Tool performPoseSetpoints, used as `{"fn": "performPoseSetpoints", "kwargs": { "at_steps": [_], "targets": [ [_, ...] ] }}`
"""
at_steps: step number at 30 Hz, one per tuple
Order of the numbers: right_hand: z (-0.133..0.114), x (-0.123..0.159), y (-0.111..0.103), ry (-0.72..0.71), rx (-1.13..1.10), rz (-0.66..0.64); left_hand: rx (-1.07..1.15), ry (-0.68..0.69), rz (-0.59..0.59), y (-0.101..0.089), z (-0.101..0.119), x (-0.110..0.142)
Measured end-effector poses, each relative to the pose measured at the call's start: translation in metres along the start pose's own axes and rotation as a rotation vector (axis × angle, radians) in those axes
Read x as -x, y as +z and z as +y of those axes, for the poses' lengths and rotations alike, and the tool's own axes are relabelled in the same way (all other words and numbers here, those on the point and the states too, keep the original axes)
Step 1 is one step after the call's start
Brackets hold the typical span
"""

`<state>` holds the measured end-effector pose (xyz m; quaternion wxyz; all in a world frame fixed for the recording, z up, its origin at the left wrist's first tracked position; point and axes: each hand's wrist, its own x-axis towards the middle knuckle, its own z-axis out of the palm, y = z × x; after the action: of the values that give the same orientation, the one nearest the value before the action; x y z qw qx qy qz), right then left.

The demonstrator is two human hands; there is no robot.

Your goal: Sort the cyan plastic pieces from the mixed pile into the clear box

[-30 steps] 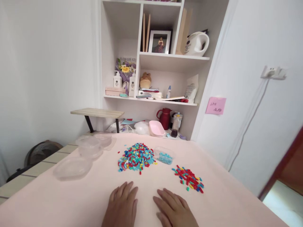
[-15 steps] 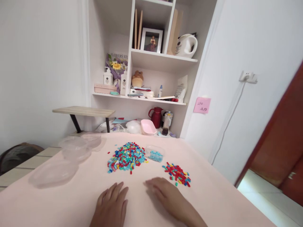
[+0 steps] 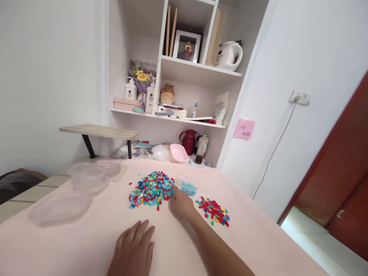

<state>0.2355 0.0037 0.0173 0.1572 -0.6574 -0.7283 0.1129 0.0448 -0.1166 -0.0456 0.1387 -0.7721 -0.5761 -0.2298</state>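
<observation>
My left hand (image 3: 133, 248) lies flat and open on the pink tabletop (image 3: 258, 245), fingers spread, holding nothing. My right hand (image 3: 181, 204) has reached forward to the right edge of a big pile of small mixed-colour pieces (image 3: 149, 189). Its fingers are curled in at the pile, and what they pinch is hidden. Just beyond that hand stands a small clear tub (image 3: 187, 186) with light-blue pieces in it. A smaller, mostly red pile (image 3: 213, 211) lies to the right of the hand.
Clear plastic bowls (image 3: 89, 177) and a clear lid (image 3: 57, 207) sit at the table's left. Behind the table are a pink dish (image 3: 178, 153), a red jug (image 3: 188, 141), a bottle (image 3: 199, 151), a wooden riser (image 3: 99, 131) and white shelves. A red-brown door (image 3: 339, 191) stands at right.
My right hand has gone from lying flat near me forward to the big pile's right edge, with its fingers curling. The left hand stayed flat. The view has swung slightly to the right.
</observation>
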Motion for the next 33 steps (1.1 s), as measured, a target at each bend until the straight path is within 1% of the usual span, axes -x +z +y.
{"fn": "performPoseSetpoints", "kwargs": {
  "at_steps": [2,3,7,9,10,12,13,16,18,21,23,25,27,31,33],
  "targets": [
    [0.004,0.002,0.002,-0.028,-0.046,0.025,0.002,0.002,0.009,-0.001,0.001,0.0],
    [0.007,0.003,0.003,-0.065,-0.092,0.033,0.002,0.002,0.016,-0.001,0.001,0.001],
    [0.019,0.005,0.005,-0.24,-0.386,0.047,0.0,0.017,0.038,-0.002,0.001,0.001],
    [0.021,0.005,0.005,-0.257,-0.485,0.087,-0.003,0.023,0.043,-0.002,0.001,0.001],
    [0.021,0.006,0.005,-0.241,-0.495,0.116,-0.006,0.023,0.044,-0.002,0.001,0.001],
    [0.02,0.008,0.004,-0.192,-0.443,0.157,-0.01,0.02,0.046,-0.003,0.001,0.001],
    [0.018,0.009,0.004,-0.167,-0.39,0.158,-0.01,0.017,0.047,-0.004,0.002,0.001],
    [0.014,0.015,0.001,-0.106,-0.206,0.095,-0.005,0.02,0.048,-0.005,0.003,0.001],
    [0.012,0.017,0.0,-0.111,-0.155,0.051,-0.004,0.026,0.054,-0.006,0.004,0.001],
    [0.013,0.017,-0.002,-0.227,-0.273,0.002,-0.004,0.027,0.07,-0.005,0.004,0.001],
    [0.015,0.016,-0.003,-0.268,-0.373,0.033,-0.005,0.025,0.078,-0.005,0.004,0.001],
    [0.017,0.015,-0.004,-0.227,-0.384,0.108,-0.006,0.025,0.078,-0.006,0.004,0.001],
    [0.018,0.015,-0.006,-0.15,-0.319,0.159,-0.002,0.029,0.073,-0.007,0.004,0.001],
    [0.017,0.02,-0.011,-0.034,-0.15,0.185,0.002,0.025,0.062,-0.009,0.004,0.001],
    [0.015,0.022,-0.013,0.004,-0.078,0.173,0.003,0.022,0.057,-0.009,0.004,0.001]
  ]
}}
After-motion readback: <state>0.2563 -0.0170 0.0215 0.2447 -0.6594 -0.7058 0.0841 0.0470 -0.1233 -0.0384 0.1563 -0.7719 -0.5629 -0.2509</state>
